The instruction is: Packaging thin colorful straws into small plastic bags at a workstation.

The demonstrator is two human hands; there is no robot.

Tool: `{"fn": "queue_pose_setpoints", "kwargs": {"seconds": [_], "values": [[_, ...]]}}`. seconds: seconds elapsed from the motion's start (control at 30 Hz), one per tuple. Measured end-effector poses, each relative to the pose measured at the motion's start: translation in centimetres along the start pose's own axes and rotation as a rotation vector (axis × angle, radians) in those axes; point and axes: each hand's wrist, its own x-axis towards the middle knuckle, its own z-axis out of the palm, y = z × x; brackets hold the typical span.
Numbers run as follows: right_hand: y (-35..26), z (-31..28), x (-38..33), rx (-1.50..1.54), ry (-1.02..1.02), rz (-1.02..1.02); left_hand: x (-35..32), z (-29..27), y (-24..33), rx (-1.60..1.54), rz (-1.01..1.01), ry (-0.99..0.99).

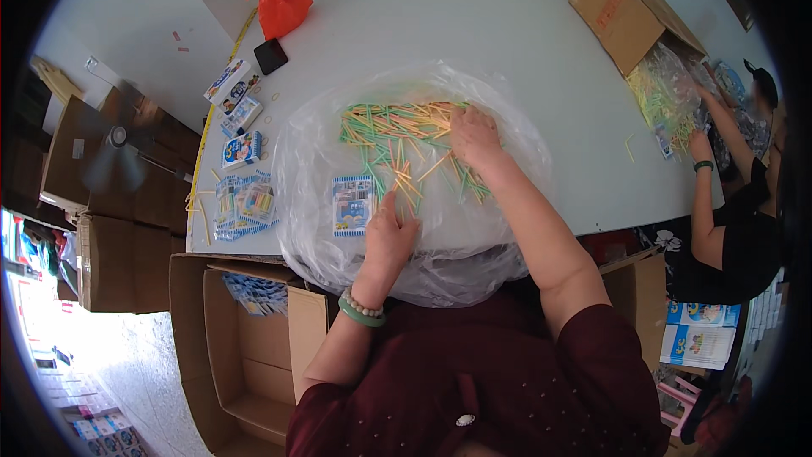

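Note:
Thin yellow, orange and green sticks [385, 123] lie in a loose pile on a clear plastic sheet or bag [313, 131]. My right hand [475, 135] rests at the pile's right end, its fingers bent together over the sticks there. My left hand [391, 233] is nearer to me, thumb and forefinger apart, the forefinger touching a few stray sticks [407, 182]. I see nothing held in it. Just left of that hand, a blue-and-white packet [352, 205] lies flat on the plastic. A green bangle and a beaded bracelet circle my left wrist.
Filled packets [245, 203] and small boxes [241, 150] line the table's left side. Farther back are a black phone [271, 57] and a red bag [283, 7]. An open carton [254, 355] stands below. At right, a co-worker's hands [700, 148] are by more sticks and a tipped carton [617, 17].

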Motion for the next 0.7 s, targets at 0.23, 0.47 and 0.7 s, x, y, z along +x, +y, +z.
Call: {"fn": "queue_pose_setpoints", "kwargs": {"seconds": [0.23,0.47,0.7], "values": [[1.7,0.1,0.1,0.052,0.106,-0.023,-1.3,0.2,3.9,0.437,0.531,0.006],[0.1,-4.5,-1.9,0.399,0.072,0.053,-1.0,0.0,2.5,0.305,0.516,-0.211],[-3.0,-1.0,-7.4,1.03,0.116,-0.161,1.9,-0.6,6.6,-0.27,0.517,0.353]]}}
